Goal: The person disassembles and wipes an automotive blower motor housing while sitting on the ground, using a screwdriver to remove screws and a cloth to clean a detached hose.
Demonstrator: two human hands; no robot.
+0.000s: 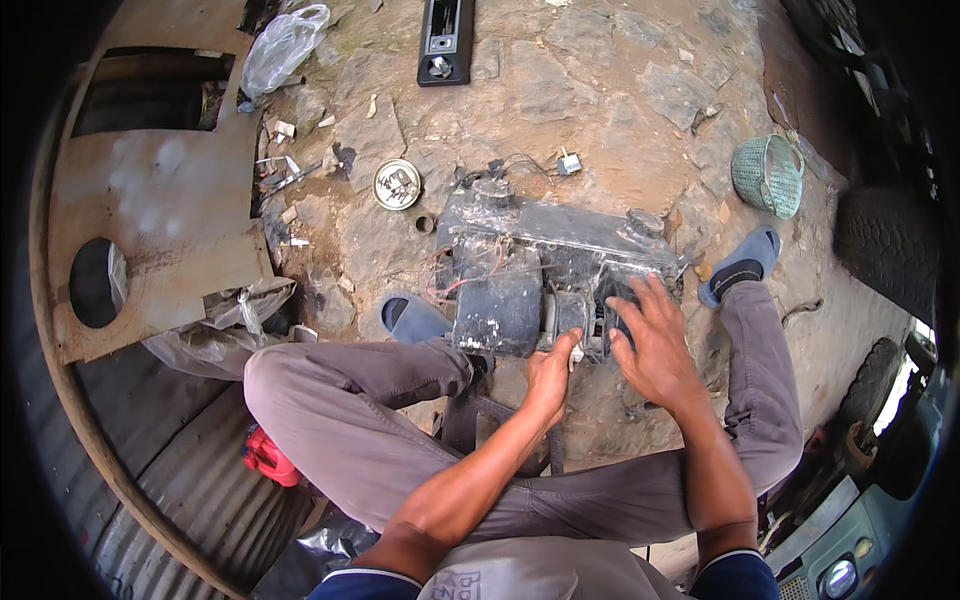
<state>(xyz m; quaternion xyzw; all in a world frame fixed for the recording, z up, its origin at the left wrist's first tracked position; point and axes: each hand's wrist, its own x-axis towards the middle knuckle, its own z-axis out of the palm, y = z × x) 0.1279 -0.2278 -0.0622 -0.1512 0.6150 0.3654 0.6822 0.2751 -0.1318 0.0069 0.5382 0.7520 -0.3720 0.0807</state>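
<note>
A grimy black machine [498, 305] with a rounded, motor-like housing, a long flat cover and loose reddish wires sits on the stony ground between my legs. At its near edge is my left hand [548, 380], closed with the thumb up beside a metal collar. Something small and pale shows by that thumb, and the fingers' grip is partly hidden. My right hand [657, 350] rests over the machine's right end, fingers spread and holding nothing. Its fingertips lie on or just above the dark, open part; contact is hard to tell.
Beyond the machine are a round tin [397, 185] with small parts, a ring [425, 223] and a small wired part [568, 163]. A green woven basket [768, 176] stands right; a black panel [443, 45] lies far. Left are a rusty sheet [170, 230] and plastic bag [285, 48].
</note>
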